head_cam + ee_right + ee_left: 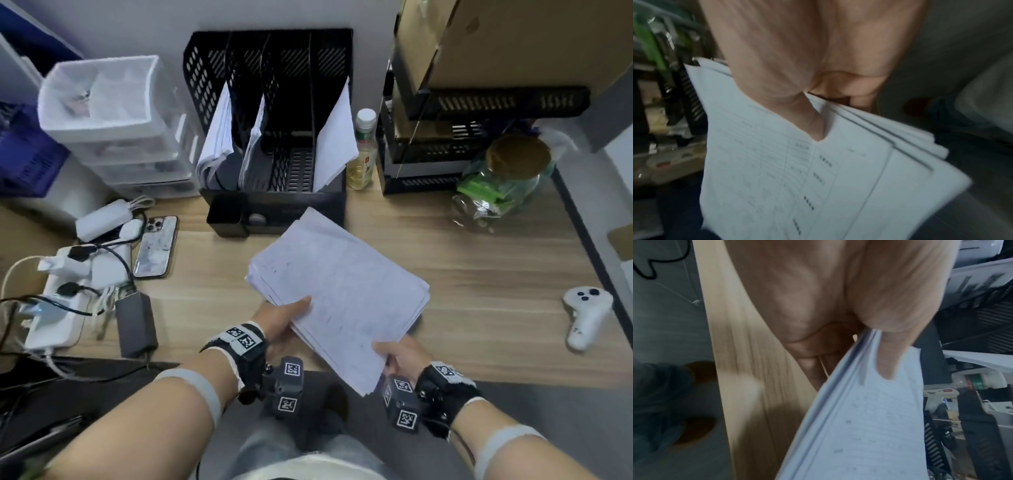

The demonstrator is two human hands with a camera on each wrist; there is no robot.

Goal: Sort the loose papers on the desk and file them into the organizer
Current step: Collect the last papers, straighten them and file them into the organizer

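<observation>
Above the wooden desk (462, 274), head view: stack of papers (339, 294) held off the surface by both hands, left hand (286, 323) gripping its near-left edge with thumb on top, right hand (399, 356) gripping the near-right corner. Just beyond the stack, black mesh file organizer (274, 113) against the wall, papers already standing in its left, second and right slots, third slot looks bare. Left of the left hand: phone (156, 246), power strip (58, 301) with chargers and cables, clear drawer unit (113, 126) farther back. Right of the right hand: white controller (585, 318); beyond it a plastic bottle (363, 150) beside the organizer and a glass jar (507, 178). Left wrist view: thumb (885, 353) pressed on top of the paper stack (869, 426), fingers curled under it, desk edge (748, 369) behind, blurry. Right wrist view: thumb (809, 123) on the top sheet, a printed table form (787, 170), several sheets fanned out below, fingers under the stack mostly hidden.
</observation>
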